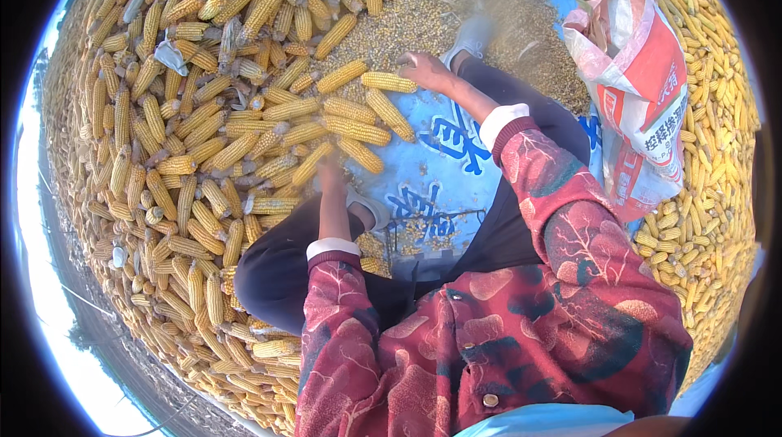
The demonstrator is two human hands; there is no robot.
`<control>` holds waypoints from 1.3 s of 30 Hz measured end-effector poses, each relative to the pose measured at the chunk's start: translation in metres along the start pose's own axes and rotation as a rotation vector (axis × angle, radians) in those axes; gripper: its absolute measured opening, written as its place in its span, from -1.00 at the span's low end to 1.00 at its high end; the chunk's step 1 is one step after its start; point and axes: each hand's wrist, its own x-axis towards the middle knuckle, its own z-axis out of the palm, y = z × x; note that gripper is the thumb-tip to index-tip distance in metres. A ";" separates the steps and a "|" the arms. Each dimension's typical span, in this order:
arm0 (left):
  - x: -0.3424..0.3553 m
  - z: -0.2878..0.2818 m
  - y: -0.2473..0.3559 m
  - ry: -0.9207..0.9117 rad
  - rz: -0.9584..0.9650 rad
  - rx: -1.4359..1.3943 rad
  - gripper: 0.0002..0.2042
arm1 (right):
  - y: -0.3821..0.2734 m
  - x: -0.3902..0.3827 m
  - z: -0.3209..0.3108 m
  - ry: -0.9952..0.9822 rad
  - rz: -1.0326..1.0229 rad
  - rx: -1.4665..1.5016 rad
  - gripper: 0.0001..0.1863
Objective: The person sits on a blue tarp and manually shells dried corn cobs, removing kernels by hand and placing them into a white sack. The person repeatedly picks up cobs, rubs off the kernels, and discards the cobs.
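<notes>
My right hand (428,72) is closed at the near end of a yellow corn cob (387,82), with the thumb and fingers bent about its tip. Lower and to the left, motion smears my left hand (330,175); it is against another corn cob (309,165), but its fingers do not show clearly. Several more cobs, among them one slanting cob (390,114), lie between the two hands on the edge of a blue printed sheet (464,193). Loose kernels (383,34) spread beyond my right hand.
A big heap of husked cobs (187,127) fills the left side, with another pile (717,111) at the far right. An open-topped white and red woven sack (631,54) stands to the right of my leg. My legs (529,103) are spread over the blue sheet.
</notes>
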 end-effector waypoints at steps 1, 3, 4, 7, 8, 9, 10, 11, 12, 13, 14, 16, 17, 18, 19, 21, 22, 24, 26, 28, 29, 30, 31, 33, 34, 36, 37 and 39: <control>0.012 0.002 -0.012 0.041 -0.030 0.008 -0.30 | 0.016 0.008 0.026 0.012 -0.008 -0.064 -0.42; 0.041 0.008 -0.040 0.031 0.145 0.134 -0.26 | 0.046 0.014 0.069 -0.045 0.168 -0.279 -0.37; 0.056 0.009 -0.056 0.056 0.154 0.152 -0.26 | 0.060 0.017 0.082 -0.032 0.152 -0.291 -0.37; 0.094 0.015 -0.097 0.134 0.118 0.223 -0.24 | 0.088 0.030 0.100 -0.078 0.164 -0.358 -0.36; 0.102 0.017 -0.106 0.151 0.057 0.264 -0.25 | 0.093 0.036 0.103 -0.141 0.209 -0.346 -0.33; 0.109 0.020 -0.113 0.181 0.131 0.279 -0.26 | 0.097 0.041 0.105 -0.169 0.241 -0.339 -0.31; 0.112 0.024 -0.116 0.203 0.194 0.301 -0.28 | 0.099 0.046 0.106 -0.196 0.270 -0.331 -0.29; 0.112 0.027 -0.117 0.241 0.229 0.327 -0.29 | 0.101 0.050 0.107 -0.203 0.271 -0.329 -0.28; 0.110 0.030 -0.115 0.228 0.263 0.277 -0.26 | 0.102 0.052 0.108 -0.208 0.273 -0.324 -0.28; 0.105 0.033 -0.111 0.226 0.269 0.232 -0.23 | 0.102 0.052 0.110 -0.233 0.299 -0.337 -0.27; 0.099 0.036 -0.105 0.215 0.284 0.190 -0.19 | 0.102 0.050 0.112 -0.244 0.282 -0.207 -0.27; 0.086 0.037 -0.093 0.090 0.134 -0.053 -0.26 | 0.100 0.041 0.118 -0.299 0.312 0.006 -0.26; 0.079 0.036 -0.087 0.030 0.020 -0.149 -0.30 | 0.100 0.030 0.119 -0.249 0.332 0.171 -0.28; 0.073 0.034 -0.081 0.011 -0.037 -0.237 -0.34 | 0.097 0.021 0.123 -0.255 0.427 0.320 -0.30; 0.069 0.032 -0.075 -0.007 -0.136 -0.299 -0.38 | 0.094 0.014 0.128 -0.232 0.499 0.477 -0.32; 0.063 0.030 -0.066 -0.035 -0.221 -0.401 -0.45 | 0.088 0.001 0.135 -0.250 0.679 0.799 -0.36; 0.062 0.031 -0.062 -0.044 -0.203 -0.443 -0.47 | 0.086 -0.004 0.138 -0.242 0.626 0.858 -0.35; 0.062 0.033 -0.057 -0.114 -0.174 -0.533 -0.49 | 0.082 -0.010 0.141 -0.204 0.575 0.927 -0.33; 0.063 0.038 -0.053 -0.188 -0.203 -0.610 -0.48 | 0.079 -0.014 0.141 -0.296 0.682 0.979 -0.29; 0.064 0.042 -0.048 -0.176 -0.193 -0.519 -0.47 | 0.073 -0.016 0.142 -0.353 0.716 0.999 -0.26; 0.065 0.044 -0.045 -0.142 -0.239 -0.487 -0.47 | 0.067 -0.018 0.143 -0.365 0.701 0.997 -0.25; 0.064 0.044 -0.041 -0.210 -0.196 -0.504 -0.46 | 0.060 -0.021 0.145 -0.366 0.700 0.988 -0.24; 0.062 0.044 -0.037 -0.284 -0.179 -0.540 -0.46 | 0.051 -0.024 0.146 -0.409 0.625 0.963 -0.20; 0.054 0.040 -0.030 -0.353 -0.163 -0.542 -0.45 | 0.026 -0.031 0.152 -0.433 0.652 0.950 -0.19; 0.049 0.036 -0.025 -0.354 -0.207 -0.596 -0.45 | 0.013 -0.035 0.152 -0.439 0.670 0.937 -0.18; 0.033 0.026 -0.021 -0.270 -0.341 -0.674 -0.44 | -0.011 -0.049 0.146 -0.448 0.635 0.933 -0.18; 0.025 0.021 -0.019 -0.310 -0.334 -0.692 -0.43 | -0.022 -0.053 0.139 -0.451 0.615 0.918 -0.17; 0.010 0.013 -0.014 -0.409 -0.239 -0.664 -0.43 | -0.042 -0.059 0.124 -0.465 0.583 0.961 -0.17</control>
